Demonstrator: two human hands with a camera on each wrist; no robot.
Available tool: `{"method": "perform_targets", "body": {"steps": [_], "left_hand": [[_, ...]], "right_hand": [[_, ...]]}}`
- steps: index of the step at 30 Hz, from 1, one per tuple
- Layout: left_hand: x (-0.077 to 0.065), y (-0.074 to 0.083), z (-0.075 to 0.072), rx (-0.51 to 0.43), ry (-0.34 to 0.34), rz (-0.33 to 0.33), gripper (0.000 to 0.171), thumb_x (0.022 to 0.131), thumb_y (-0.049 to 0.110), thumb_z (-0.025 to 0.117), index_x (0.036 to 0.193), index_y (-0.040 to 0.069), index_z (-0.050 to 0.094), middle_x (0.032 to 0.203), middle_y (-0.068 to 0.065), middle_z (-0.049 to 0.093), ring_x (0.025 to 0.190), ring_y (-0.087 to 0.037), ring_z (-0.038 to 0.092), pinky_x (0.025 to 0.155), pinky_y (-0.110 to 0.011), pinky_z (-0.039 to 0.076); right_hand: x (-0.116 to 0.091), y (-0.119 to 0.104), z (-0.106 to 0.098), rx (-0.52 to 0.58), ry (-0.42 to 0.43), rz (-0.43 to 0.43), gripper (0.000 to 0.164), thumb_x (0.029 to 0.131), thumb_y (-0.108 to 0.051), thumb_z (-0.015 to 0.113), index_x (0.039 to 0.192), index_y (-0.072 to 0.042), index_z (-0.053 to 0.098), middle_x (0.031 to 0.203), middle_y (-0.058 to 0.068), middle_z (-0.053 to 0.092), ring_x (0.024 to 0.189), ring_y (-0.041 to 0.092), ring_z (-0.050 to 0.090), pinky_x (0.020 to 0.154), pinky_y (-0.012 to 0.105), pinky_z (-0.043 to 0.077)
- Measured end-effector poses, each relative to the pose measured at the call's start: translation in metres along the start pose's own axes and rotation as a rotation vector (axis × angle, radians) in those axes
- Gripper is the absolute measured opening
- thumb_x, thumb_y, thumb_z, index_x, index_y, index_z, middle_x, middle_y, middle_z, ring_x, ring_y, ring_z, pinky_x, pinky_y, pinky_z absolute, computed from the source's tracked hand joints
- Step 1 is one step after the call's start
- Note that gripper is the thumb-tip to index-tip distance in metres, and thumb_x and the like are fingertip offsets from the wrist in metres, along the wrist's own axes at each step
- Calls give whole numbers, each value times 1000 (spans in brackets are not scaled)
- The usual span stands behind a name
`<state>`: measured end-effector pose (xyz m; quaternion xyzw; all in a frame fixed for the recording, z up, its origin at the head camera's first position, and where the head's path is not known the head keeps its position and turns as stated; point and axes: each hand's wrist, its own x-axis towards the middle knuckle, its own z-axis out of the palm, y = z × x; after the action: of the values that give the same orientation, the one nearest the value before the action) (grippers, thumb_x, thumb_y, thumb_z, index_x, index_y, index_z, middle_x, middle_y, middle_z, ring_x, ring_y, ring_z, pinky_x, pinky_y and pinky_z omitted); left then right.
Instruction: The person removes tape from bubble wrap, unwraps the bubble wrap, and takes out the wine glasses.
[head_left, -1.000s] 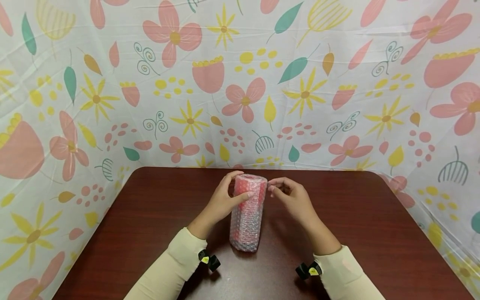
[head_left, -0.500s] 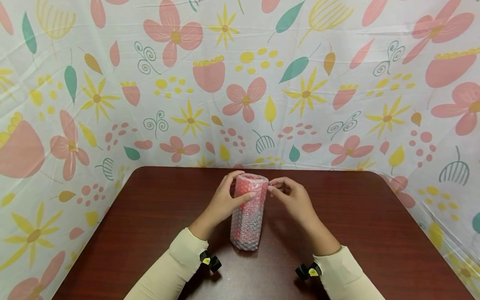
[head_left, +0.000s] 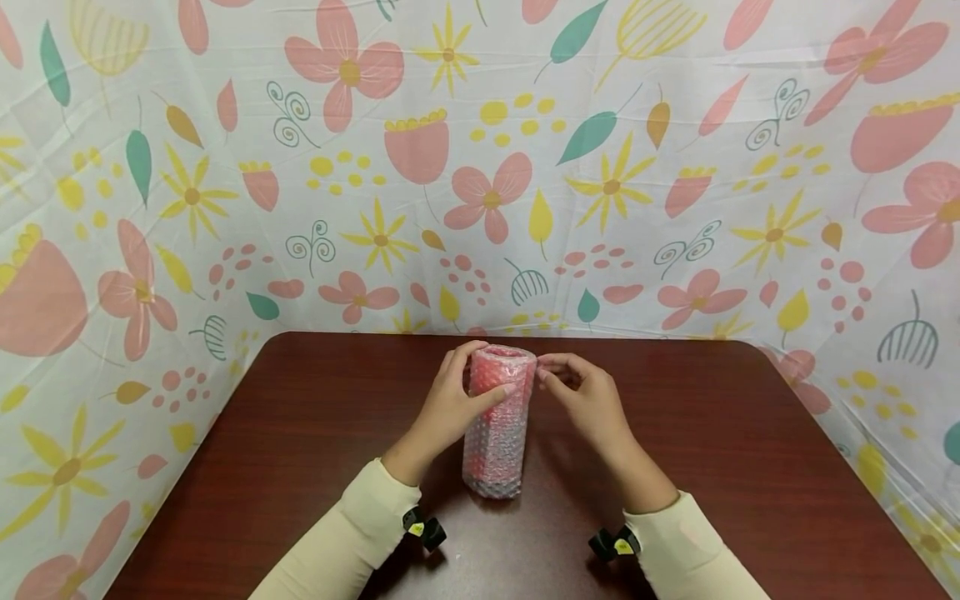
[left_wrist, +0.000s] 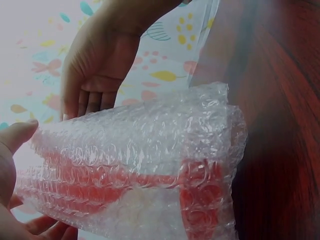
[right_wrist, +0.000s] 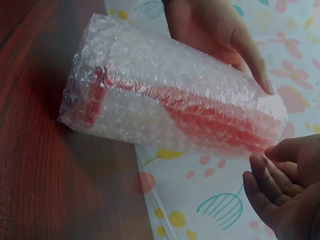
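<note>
A roll-shaped bubble-wrapped package (head_left: 497,450) stands upright on the table, tilted slightly. Red and whitish parts show through the clear wrap. My left hand (head_left: 444,400) holds its upper part from the left, thumb across the front and fingers around the back. At the upper right edge, my right hand (head_left: 596,408) pinches the bubble wrap between thumb and index finger. In the right wrist view, those fingertips (right_wrist: 270,152) meet at the wrap's end, and the other fingers are loosely bent. The left wrist view shows the bubble wrap (left_wrist: 140,130) lapped over itself in layers.
The dark reddish-brown table (head_left: 315,417) extends around the package on all sides. Behind it and at both sides hangs a white floral cloth (head_left: 420,250). Black wrist cameras sit at the two cream sleeves (head_left: 360,517).
The package has shifted very slightly to the right and up in the head view, with its open top a little more visible. Both hands keep nearly the same hold.
</note>
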<state>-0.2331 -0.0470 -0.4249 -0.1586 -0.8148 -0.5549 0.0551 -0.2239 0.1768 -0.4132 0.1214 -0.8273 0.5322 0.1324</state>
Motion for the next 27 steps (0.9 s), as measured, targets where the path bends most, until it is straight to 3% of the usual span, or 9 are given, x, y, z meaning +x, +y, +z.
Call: {"method": "perform_targets", "body": {"steps": [6, 13, 21, 27], "left_hand": [[-1, 3, 1, 21, 19, -9, 76, 82, 40, 84, 144, 24, 45, 144, -8, 46, 130, -27, 50, 106, -51, 47], [-1, 2, 2, 19, 27, -11, 74, 81, 41, 84, 143, 25, 46, 142, -8, 46, 130, -27, 50, 106, -52, 47], [-1, 3, 2, 9, 44, -9, 74, 80, 39, 85, 142, 24, 47, 137, -8, 48, 124, -26, 52, 102, -49, 49], [-1, 3, 2, 13, 55, 2, 74, 80, 37, 86, 141, 24, 48, 136, -8, 49, 123, -26, 52, 100, -47, 50]], "right_hand": [[-1, -1, 1, -24, 36, -25, 23, 95, -15, 71, 117, -8, 72, 97, 9, 75, 88, 25, 72, 75, 23, 57], [-2, -1, 2, -19, 71, -41, 23, 95, -19, 72, 116, -10, 73, 98, 10, 76, 88, 22, 70, 74, 20, 54], [-1, -2, -1, -19, 69, 23, 19, 93, -23, 74, 108, -12, 75, 96, 9, 77, 84, 11, 67, 66, 17, 48], [0, -3, -2, 70, 40, 66, 18, 95, -22, 72, 105, -7, 73, 95, 10, 70, 84, 12, 62, 73, 19, 50]]}}
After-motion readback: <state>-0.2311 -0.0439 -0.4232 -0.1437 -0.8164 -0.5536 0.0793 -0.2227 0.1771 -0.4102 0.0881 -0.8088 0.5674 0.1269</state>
